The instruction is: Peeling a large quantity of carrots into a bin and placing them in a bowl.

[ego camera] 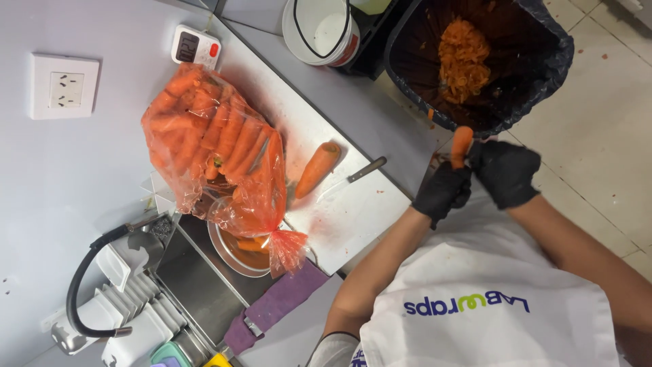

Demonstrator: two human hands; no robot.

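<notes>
Black-gloved left hand (441, 192) and right hand (506, 172) gripping tapered orange carrot (462, 144)

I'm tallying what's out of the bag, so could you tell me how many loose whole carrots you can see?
2: one carrot lies on the white cutting board beside the knife; another carrot is held in the gloved hands over the bin. More may be hidden.

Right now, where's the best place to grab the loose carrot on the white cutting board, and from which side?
Probably the thick middle of the carrot, from above. It lies flat and alone on the cutting board, tapering toward the bag of carrots, with bare board on both long sides. The knife lies close to its thick end, so stay clear of that.
</notes>
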